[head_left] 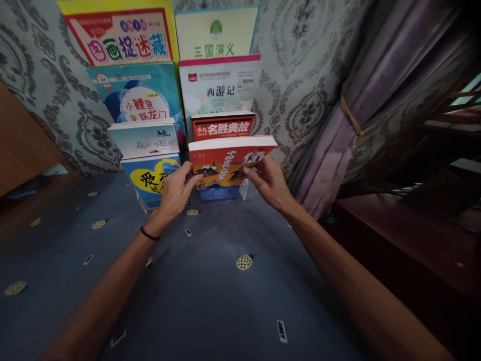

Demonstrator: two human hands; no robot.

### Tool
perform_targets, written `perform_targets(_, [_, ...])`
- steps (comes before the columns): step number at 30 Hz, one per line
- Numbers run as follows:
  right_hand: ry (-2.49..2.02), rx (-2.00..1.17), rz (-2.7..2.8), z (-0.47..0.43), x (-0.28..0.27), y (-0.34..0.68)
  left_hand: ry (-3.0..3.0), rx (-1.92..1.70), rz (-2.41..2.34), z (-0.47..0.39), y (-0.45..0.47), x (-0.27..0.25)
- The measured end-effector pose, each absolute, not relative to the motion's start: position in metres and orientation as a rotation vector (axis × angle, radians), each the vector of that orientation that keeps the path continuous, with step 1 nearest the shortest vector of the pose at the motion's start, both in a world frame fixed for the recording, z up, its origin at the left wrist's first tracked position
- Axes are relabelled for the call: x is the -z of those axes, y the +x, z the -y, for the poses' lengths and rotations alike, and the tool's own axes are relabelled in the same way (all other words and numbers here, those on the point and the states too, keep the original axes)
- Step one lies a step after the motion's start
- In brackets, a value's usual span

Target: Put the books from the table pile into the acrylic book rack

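Between my two hands is a red and orange book (218, 165) with white Chinese lettering, its page edge tilted up toward me. My left hand (176, 188) grips its left edge, and a dark band circles that wrist. On the right side my right hand (268, 183) has its thumb on the cover and its fingers behind. The book is at the front of the right column of a tiered book rack (244, 190), overlapping a red and black book (223, 126). Beneath it shows a blue book (220, 193). A blue and yellow book (150, 178) stands beside my left hand.
Higher on the rack stand a white book with a pink top (221, 85), a pale green book (218, 32), a teal book (139, 93) and a yellow-edged picture book (124, 37). A dark blue pineapple-print cloth (210, 296) lies below. A tied purple curtain (338, 125) hangs right.
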State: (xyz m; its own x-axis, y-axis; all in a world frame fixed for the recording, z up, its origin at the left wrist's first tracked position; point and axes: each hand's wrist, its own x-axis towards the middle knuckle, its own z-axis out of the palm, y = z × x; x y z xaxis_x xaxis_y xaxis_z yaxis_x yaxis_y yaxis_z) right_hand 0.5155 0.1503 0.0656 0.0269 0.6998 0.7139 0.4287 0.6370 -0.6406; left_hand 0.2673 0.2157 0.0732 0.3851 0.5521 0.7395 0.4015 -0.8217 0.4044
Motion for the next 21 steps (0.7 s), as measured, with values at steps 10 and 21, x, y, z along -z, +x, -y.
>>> perform_targets(10, [-1.008, -0.318, 1.567, -0.157, -0.052, 0.525, 2.588, -1.372, -0.932, -0.217, 0.273, -0.064])
perform_targets(21, [-1.157, -0.191, 1.573, -0.163, -0.043, 0.528, 2.516, -1.209, -1.135, -0.216, 0.285, -0.057])
